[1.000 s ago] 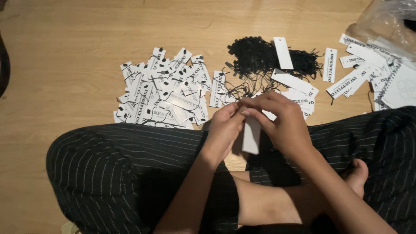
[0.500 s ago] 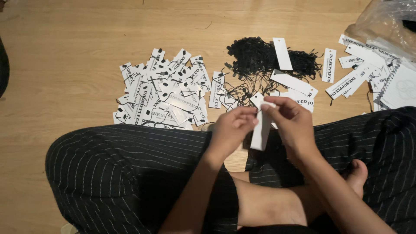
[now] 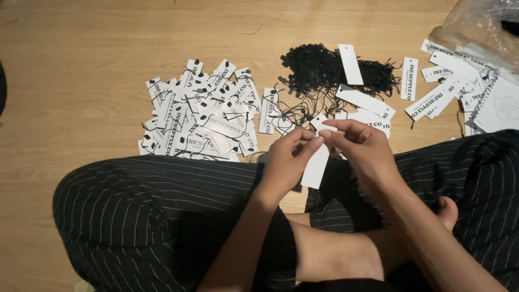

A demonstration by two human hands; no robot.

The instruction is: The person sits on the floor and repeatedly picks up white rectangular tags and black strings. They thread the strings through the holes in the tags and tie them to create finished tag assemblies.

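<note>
My left hand (image 3: 286, 159) and my right hand (image 3: 359, 146) meet over my lap, both pinching the top end of one narrow white paper tag (image 3: 315, 165) that hangs down between them. Thin black string runs from the tag's top toward the floor. Just beyond my fingers lies a tangled heap of black string fasteners (image 3: 330, 70). A pile of strung white tags (image 3: 197, 116) is spread on the floor to the left of my hands.
I sit cross-legged in dark striped trousers (image 3: 162, 216) on a wooden floor (image 3: 81, 54). Loose white tags (image 3: 440, 89) lie at the right, beside a clear plastic bag (image 3: 476, 24) and a spiral notebook (image 3: 500, 105).
The tag has turned from mostly hidden behind my fingers to hanging in plain view. Both hands shifted slightly and my fingertips now meet at its top end.
</note>
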